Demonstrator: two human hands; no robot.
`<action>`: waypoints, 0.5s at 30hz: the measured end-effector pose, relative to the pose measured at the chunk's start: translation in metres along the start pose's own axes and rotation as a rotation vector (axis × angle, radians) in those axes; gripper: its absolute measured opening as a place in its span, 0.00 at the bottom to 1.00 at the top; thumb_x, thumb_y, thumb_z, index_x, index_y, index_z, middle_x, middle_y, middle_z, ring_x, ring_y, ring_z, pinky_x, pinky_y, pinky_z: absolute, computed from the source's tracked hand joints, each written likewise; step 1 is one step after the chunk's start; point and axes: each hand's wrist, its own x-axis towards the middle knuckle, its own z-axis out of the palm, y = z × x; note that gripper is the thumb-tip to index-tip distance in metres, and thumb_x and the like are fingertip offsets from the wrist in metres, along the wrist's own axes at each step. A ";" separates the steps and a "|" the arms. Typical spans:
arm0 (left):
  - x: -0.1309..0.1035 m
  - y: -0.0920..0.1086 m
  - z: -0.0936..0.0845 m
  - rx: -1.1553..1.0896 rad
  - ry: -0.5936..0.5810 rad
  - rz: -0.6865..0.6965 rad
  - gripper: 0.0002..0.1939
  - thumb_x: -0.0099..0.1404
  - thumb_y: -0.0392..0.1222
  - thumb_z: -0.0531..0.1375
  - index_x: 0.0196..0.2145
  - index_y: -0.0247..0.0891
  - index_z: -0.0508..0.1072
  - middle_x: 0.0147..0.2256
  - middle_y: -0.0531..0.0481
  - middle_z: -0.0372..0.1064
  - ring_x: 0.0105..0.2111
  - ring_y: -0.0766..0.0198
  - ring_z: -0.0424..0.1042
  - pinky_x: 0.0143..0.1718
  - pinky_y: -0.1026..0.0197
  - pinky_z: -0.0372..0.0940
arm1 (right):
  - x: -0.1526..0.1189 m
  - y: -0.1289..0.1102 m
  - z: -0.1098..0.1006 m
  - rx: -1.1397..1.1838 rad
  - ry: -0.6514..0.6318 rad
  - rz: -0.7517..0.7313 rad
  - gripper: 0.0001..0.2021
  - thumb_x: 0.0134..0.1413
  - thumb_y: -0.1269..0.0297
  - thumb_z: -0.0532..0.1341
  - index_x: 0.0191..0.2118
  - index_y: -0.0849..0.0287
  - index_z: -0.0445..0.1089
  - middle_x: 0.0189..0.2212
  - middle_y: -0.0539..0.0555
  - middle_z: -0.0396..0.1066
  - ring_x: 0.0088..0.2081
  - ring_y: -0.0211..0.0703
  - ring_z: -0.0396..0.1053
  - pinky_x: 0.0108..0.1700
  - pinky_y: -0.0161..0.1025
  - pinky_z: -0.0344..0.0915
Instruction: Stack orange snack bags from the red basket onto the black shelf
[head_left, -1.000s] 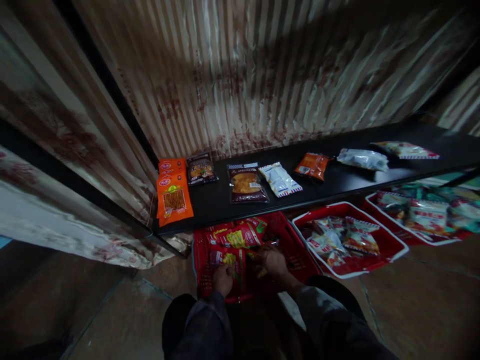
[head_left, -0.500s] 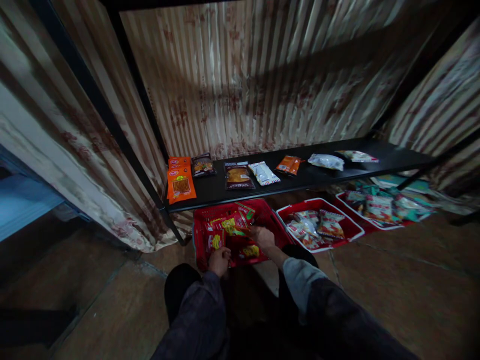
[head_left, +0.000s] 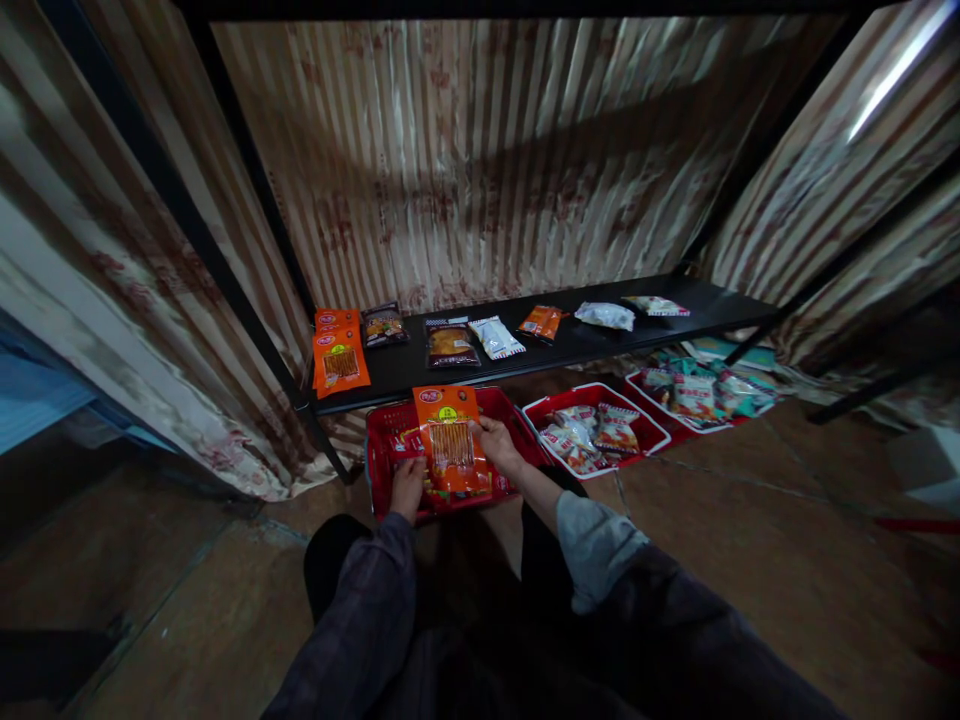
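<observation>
An orange snack packet [head_left: 452,445] with brown sticks showing on its front is held up over the red basket [head_left: 381,450]. My right hand [head_left: 501,445] is closed on the packet's right edge. At its lower left edge my left hand [head_left: 408,486] has its fingers closed, and they look to be gripping that side. Behind the orange packet, red packets [head_left: 405,442] lie in the basket, mostly hidden by it and by my hands.
Above the basket runs a black shelf [head_left: 397,372] bearing similar orange packets [head_left: 339,362], a brown packet [head_left: 451,345], a white packet [head_left: 496,338] and several others. To the right stand a second red basket [head_left: 651,440] and a third [head_left: 694,425], holding packets. A metal post [head_left: 296,380] rises at left.
The orange packet has come up from the basket, upright and facing me, in my right hand. My left hand has moved to its lower left edge. The view has shifted slightly right.
</observation>
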 end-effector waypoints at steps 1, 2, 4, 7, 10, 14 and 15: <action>-0.001 0.003 0.000 -0.005 -0.002 -0.001 0.17 0.50 0.53 0.63 0.31 0.35 0.74 0.26 0.49 0.71 0.23 0.67 0.68 0.24 0.65 0.63 | 0.000 -0.001 0.002 0.033 0.018 0.018 0.19 0.36 0.47 0.64 0.26 0.59 0.71 0.20 0.49 0.71 0.24 0.40 0.65 0.31 0.37 0.61; -0.003 0.006 0.000 -0.010 -0.002 0.002 0.19 0.50 0.54 0.63 0.32 0.35 0.73 0.25 0.50 0.70 0.21 0.68 0.67 0.23 0.66 0.62 | -0.001 -0.003 0.003 0.061 0.038 0.038 0.19 0.35 0.47 0.65 0.25 0.59 0.71 0.20 0.49 0.70 0.23 0.40 0.65 0.30 0.37 0.61; -0.003 0.011 -0.002 -0.023 -0.014 0.006 0.23 0.48 0.56 0.64 0.33 0.34 0.73 0.24 0.51 0.69 0.20 0.69 0.65 0.21 0.67 0.60 | -0.002 -0.007 0.006 0.117 0.067 0.083 0.18 0.32 0.48 0.66 0.23 0.59 0.70 0.18 0.49 0.70 0.22 0.39 0.65 0.28 0.36 0.60; -0.002 0.019 -0.002 -0.076 -0.054 -0.018 0.24 0.45 0.56 0.66 0.33 0.33 0.74 0.24 0.50 0.71 0.21 0.68 0.67 0.23 0.66 0.61 | -0.004 -0.011 0.010 0.129 0.054 0.121 0.18 0.28 0.49 0.69 0.20 0.60 0.70 0.17 0.49 0.69 0.21 0.37 0.63 0.26 0.35 0.58; 0.000 0.030 0.001 -0.174 -0.062 -0.018 0.23 0.44 0.53 0.67 0.35 0.34 0.74 0.28 0.48 0.74 0.26 0.65 0.71 0.29 0.63 0.65 | -0.007 -0.014 0.015 0.142 0.007 0.143 0.20 0.25 0.49 0.70 0.21 0.61 0.71 0.18 0.50 0.70 0.21 0.37 0.63 0.25 0.35 0.57; 0.001 0.048 0.005 -0.246 0.010 0.015 0.20 0.44 0.50 0.66 0.32 0.34 0.74 0.28 0.49 0.74 0.28 0.63 0.72 0.33 0.61 0.66 | -0.011 -0.019 0.021 0.143 -0.105 0.177 0.21 0.26 0.47 0.70 0.23 0.61 0.72 0.18 0.50 0.70 0.21 0.37 0.64 0.26 0.34 0.58; 0.001 0.052 0.005 -0.242 0.048 0.019 0.18 0.44 0.50 0.66 0.31 0.35 0.74 0.28 0.49 0.74 0.27 0.63 0.72 0.33 0.61 0.66 | -0.011 -0.021 0.022 0.143 -0.127 0.179 0.21 0.28 0.46 0.69 0.24 0.61 0.72 0.18 0.49 0.70 0.21 0.37 0.64 0.26 0.34 0.58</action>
